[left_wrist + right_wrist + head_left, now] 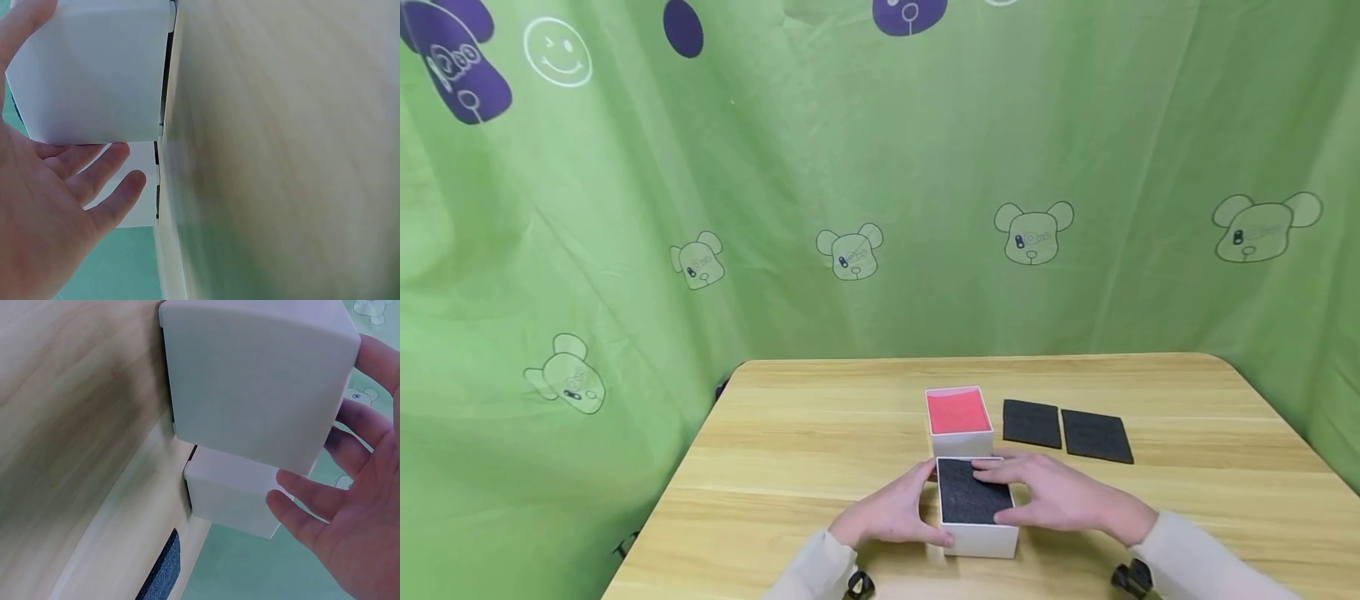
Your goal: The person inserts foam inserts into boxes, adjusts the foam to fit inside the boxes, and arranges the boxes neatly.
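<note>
In the head view, a white box with a black foam sheet in its top stands near the front of the table. My left hand holds its left side, the thumb at the near corner and the fingers at the far one. My right hand rests over the right part, fingertips on the black sheet and thumb at the right rim. In the right wrist view, some of its lower fingers reach past the box's far edge. Right behind stands a second white box with a red sheet in it.
Two black foam squares lie flat side by side to the right of the second box. The wooden table ends at the back against a green curtain with printed bear faces.
</note>
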Action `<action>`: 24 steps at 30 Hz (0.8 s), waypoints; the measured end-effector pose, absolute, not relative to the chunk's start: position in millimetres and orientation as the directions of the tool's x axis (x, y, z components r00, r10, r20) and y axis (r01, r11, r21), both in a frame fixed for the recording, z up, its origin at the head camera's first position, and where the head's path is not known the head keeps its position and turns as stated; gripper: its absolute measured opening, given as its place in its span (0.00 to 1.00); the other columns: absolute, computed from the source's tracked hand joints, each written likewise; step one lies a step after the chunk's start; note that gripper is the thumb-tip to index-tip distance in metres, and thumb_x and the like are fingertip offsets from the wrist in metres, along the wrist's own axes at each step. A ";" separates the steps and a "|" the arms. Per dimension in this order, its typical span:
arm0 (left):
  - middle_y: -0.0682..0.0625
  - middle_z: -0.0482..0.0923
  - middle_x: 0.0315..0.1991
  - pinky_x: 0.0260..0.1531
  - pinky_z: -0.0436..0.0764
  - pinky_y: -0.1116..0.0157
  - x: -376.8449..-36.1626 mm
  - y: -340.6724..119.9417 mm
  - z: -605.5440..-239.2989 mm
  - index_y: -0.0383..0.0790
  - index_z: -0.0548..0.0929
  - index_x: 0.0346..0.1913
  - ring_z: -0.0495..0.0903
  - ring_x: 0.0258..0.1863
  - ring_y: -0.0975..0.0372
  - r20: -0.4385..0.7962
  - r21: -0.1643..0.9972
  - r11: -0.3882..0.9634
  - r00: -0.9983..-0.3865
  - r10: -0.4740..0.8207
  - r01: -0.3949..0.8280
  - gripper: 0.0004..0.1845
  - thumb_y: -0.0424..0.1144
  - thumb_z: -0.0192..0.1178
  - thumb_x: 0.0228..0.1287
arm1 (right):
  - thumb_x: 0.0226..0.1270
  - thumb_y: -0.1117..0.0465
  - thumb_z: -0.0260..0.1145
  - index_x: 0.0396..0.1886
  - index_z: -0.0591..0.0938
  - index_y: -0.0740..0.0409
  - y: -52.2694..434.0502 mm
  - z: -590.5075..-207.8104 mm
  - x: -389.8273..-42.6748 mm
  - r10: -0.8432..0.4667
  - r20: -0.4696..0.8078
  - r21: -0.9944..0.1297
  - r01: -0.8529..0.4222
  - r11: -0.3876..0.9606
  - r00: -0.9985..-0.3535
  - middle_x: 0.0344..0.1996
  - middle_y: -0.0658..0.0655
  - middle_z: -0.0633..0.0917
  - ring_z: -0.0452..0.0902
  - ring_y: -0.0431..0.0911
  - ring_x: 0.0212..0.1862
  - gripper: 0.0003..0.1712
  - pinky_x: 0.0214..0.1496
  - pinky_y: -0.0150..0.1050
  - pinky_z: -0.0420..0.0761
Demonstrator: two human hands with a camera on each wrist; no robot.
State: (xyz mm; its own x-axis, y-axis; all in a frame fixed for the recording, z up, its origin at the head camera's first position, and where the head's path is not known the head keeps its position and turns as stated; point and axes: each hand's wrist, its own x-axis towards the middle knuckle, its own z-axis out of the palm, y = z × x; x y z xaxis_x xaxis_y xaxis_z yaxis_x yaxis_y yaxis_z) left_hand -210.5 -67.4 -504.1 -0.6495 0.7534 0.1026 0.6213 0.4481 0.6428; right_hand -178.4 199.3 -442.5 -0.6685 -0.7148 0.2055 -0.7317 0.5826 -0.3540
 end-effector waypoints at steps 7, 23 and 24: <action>0.53 0.60 0.67 0.65 0.61 0.64 -211.2 -68.1 -504.1 0.51 0.51 0.72 0.60 0.65 0.64 0.096 0.653 0.440 -0.644 0.759 0.617 0.52 0.56 0.71 0.48 | 0.59 0.46 0.68 0.59 0.79 0.57 188.7 -442.5 -181.3 -0.745 0.209 -0.328 -0.763 0.557 -0.634 0.58 0.53 0.77 0.65 0.64 0.62 0.31 0.58 0.60 0.69; 0.54 0.58 0.68 0.65 0.60 0.64 -211.7 -69.2 -504.1 0.51 0.49 0.73 0.59 0.66 0.65 0.089 0.634 0.460 -0.649 0.755 0.622 0.54 0.58 0.70 0.48 | 0.63 0.44 0.63 0.58 0.79 0.56 170.4 -447.2 -192.4 -0.784 0.229 -0.284 -0.810 0.513 -0.577 0.59 0.52 0.77 0.65 0.62 0.63 0.29 0.58 0.60 0.70; 0.54 0.58 0.68 0.65 0.60 0.64 -211.8 -69.3 -504.2 0.51 0.49 0.73 0.59 0.66 0.65 0.088 0.635 0.460 -0.650 0.755 0.621 0.54 0.58 0.70 0.48 | 0.64 0.43 0.63 0.58 0.79 0.56 169.9 -446.9 -192.6 -0.788 0.225 -0.280 -0.813 0.511 -0.573 0.59 0.52 0.77 0.65 0.62 0.63 0.29 0.58 0.60 0.69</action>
